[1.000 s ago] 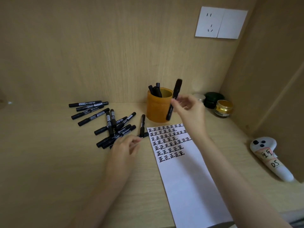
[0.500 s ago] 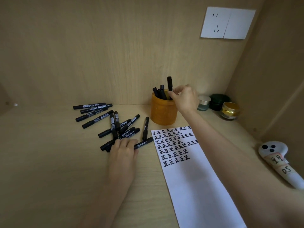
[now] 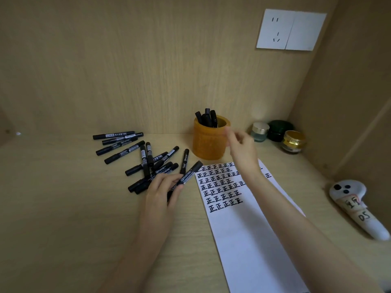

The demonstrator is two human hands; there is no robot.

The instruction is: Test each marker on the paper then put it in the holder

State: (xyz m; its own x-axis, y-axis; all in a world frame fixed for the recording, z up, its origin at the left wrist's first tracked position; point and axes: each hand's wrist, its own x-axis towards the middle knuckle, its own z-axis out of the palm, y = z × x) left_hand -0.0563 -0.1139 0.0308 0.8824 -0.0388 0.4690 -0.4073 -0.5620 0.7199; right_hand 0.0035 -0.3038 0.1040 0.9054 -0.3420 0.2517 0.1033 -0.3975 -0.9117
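Observation:
An orange holder (image 3: pixel 209 142) stands at the back of the desk with several black markers (image 3: pixel 207 118) upright in it. My right hand (image 3: pixel 242 150) hovers just right of the holder, fingers loose and empty. My left hand (image 3: pixel 164 192) grips a black marker (image 3: pixel 189 175) whose capped end points up and right toward the paper. A white paper sheet (image 3: pixel 243 233) with rows of black test marks lies under my right forearm. Several more black markers (image 3: pixel 135 154) lie scattered on the desk to the left.
Three small jars (image 3: pixel 277 133) stand in the back right corner. A white controller (image 3: pixel 355 206) with a handwritten label lies at the right. A wall socket (image 3: pixel 291 29) sits high on the back panel. Wooden walls close in the back and right.
My right hand dropped its marker into the holder and drew back to the right, empty. My left hand closed on a marker from the pile and lifted its end.

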